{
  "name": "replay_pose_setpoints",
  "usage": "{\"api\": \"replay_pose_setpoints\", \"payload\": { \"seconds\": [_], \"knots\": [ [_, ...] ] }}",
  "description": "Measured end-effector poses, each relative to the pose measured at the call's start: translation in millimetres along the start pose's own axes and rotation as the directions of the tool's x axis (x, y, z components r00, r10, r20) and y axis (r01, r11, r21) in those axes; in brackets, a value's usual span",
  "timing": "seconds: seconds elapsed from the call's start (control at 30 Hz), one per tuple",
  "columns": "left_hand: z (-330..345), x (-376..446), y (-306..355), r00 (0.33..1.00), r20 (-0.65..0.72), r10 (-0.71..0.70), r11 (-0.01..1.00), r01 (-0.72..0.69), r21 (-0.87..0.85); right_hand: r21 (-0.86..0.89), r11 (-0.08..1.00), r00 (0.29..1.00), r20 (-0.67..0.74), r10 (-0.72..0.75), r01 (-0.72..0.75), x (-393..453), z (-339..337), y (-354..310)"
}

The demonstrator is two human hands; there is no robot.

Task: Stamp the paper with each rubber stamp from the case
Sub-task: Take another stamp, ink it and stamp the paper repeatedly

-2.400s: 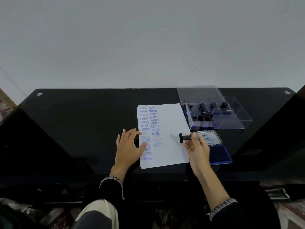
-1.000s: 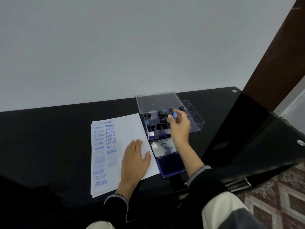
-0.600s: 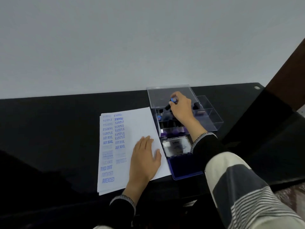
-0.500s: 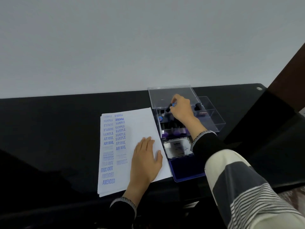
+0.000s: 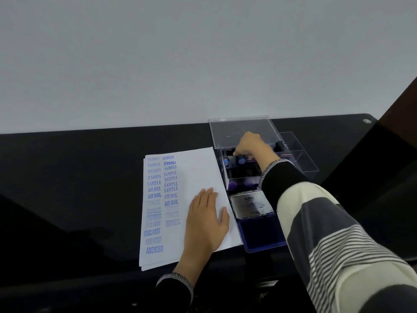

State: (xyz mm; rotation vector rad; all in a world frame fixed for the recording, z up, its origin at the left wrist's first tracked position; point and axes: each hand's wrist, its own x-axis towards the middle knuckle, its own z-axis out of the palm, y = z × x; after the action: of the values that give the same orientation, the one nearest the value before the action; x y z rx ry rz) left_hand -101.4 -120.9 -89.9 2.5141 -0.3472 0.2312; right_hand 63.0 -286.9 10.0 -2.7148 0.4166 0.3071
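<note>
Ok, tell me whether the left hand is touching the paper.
Touching. The head view shows the left hand lying flat, palm down, on the paper near its right edge, fingers straight, no gap visible beneath it.

The person is wearing a long-sleeved knit top. The right sleeve is showing broad cream and grey bands, with thin grey-and-white stripes lower down, and is ending in a black forearm section. Both black cuffs are carrying a speckled black-and-white edge.
</note>
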Motion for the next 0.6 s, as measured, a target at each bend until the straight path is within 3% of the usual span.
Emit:
{"api": "replay_pose_setpoints", "payload": {
  "seconds": [0.17,0.27,0.37,0.5,0.6],
  "knots": [
    [2,0,-2,1.000,0.008,0.003,1.000,-0.003,-0.008,-0.048,0.998,0.971,-0.236,0.029,-0.042,-1,-10,1],
    [2,1,-3,0.998,-0.033,0.048,0.998,-0.049,-0.028,-0.213,0.975,0.972,-0.233,0.014,-0.065,-6,-5,3],
    [0,0,-1,0.991,-0.083,0.109,0.993,-0.112,-0.038,-0.221,0.971,0.976,-0.216,0.044,-0.092,-7,2,4],
    [-3,-1,1,0.985,-0.113,0.129,0.989,-0.135,-0.055,-0.001,0.995,0.957,-0.273,0.093,-0.097,-14,-2,7],
    [-2,0,1,0.975,-0.120,0.189,0.979,-0.196,-0.054,0.315,0.948,0.935,-0.347,0.069,0.047,-26,-11,16]
  ]
}}
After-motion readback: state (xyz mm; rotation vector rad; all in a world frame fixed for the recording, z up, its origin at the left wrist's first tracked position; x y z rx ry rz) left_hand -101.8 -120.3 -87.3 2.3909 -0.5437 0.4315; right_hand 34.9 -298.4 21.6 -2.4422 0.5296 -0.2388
